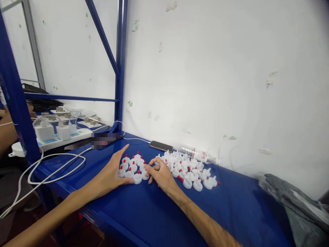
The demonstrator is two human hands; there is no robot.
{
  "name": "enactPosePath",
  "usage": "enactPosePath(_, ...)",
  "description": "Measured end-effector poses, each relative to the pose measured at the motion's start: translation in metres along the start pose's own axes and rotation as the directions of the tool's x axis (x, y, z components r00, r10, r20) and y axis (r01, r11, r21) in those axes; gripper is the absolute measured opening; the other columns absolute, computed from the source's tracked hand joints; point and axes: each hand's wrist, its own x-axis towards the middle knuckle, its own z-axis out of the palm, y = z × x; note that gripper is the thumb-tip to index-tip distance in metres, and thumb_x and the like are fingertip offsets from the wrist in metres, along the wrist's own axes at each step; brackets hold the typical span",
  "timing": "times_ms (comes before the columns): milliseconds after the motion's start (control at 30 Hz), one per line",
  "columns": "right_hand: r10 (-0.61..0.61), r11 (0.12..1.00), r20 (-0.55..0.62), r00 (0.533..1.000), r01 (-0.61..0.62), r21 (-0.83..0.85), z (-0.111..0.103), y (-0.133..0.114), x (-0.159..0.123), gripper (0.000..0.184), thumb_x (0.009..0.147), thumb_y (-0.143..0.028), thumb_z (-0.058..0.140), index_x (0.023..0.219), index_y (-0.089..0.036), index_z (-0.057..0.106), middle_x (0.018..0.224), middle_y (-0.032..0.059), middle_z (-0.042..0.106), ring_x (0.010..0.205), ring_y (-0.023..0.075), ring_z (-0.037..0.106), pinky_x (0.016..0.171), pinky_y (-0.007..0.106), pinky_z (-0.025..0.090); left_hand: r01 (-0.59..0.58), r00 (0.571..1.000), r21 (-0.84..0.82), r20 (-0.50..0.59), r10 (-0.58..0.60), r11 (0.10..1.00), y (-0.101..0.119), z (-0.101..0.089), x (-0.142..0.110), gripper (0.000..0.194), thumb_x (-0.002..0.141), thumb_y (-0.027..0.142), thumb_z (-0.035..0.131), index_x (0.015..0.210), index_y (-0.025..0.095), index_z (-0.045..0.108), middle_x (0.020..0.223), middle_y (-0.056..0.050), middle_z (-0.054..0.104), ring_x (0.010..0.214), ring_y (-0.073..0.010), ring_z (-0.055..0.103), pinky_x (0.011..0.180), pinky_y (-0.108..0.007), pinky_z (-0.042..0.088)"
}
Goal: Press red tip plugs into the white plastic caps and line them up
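Left hand: the left hand (113,172) was open, with thumb and forefinger spread widely apart; it curved around the left side of the white caps with red tips (133,168); its thumb touched or nearly touched a front cap, which one I cannot tell.
Right hand: the right hand (162,174) had its fingers bent, with the fingertips near to each other at the right edge of the same group; whether they were closed on a cap, I cannot tell.
Standing group: about eleven caps with red tips could be counted; they stood upright and close together on the blue table (144,212), between the two hands.
Loose pile: the loose white caps (190,171) lay to the right of the right hand, some tilted; they overlapped too much for exact count; several small red tips (180,178) lay among them.
Behind: one phone (161,146) with a cable, and one clear bottle (197,154) lying on its side, beside the pile.
Sides: one power strip (82,133) at the left; one grey plastic bag (295,202) at the right.
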Motion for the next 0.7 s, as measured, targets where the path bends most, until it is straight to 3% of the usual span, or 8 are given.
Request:
enactPosePath(233,-0.027,0.999,0.0,1.0,0.027,-0.024,0.008,0.003,0.028,0.037,0.081,-0.055,0.063,0.09,-0.021,0.051,0.07,-0.0009,0.069,0.046,0.0102,0.061,0.038,0.016,0.033,0.022,1.0,-0.021,0.015,-0.022,1.0,-0.02,-0.006,0.016,0.112,0.065,0.052,0.083,0.151,0.032,0.013,0.152,-0.014,0.031,0.137,-0.0397,0.034,0.108,-0.061,0.038)
enactPosePath(433,-0.079,0.991,0.011,0.997,0.079,-0.107,0.012,0.004,0.034,0.044,0.083,-0.064,0.055,0.09,-0.02,0.052,0.074,0.0021,0.07,0.047,0.0109,0.061,0.035,0.016,0.033,0.025,1.0,-0.02,0.02,-0.025,0.999,-0.018,-0.011,0.016,0.11,0.067,0.054,0.082,0.15,0.034,0.014,0.152,-0.013,0.03,0.138,-0.0395,0.034,0.11,-0.06,0.036)
enactPosePath(600,-0.15,0.939,-0.058,0.987,0.124,-0.322,0.003,0.0,0.036,0.051,0.094,-0.064,0.032,0.096,-0.019,0.054,0.076,0.003,0.07,0.046,0.0108,0.058,0.04,0.021,0.04,-0.018,1.0,-0.012,0.014,0.018,1.0,-0.012,-0.014,0.014,0.105,0.07,0.05,0.081,0.15,0.033,0.014,0.153,-0.013,0.029,0.14,-0.0353,0.033,0.115,-0.057,0.03)
enactPosePath(700,-0.253,0.83,-0.114,0.961,0.155,-0.535,-0.017,-0.011,0.034,0.043,0.098,-0.054,0.033,0.097,-0.02,0.059,0.077,0.003,0.069,0.062,0.0145,0.063,0.057,0.026,0.046,-0.028,1.0,-0.018,-0.003,0.028,0.999,-0.01,-0.016,0.014,0.103,0.071,0.047,0.082,0.149,0.034,0.015,0.153,-0.013,0.03,0.139,-0.0349,0.033,0.114,-0.058,0.031)
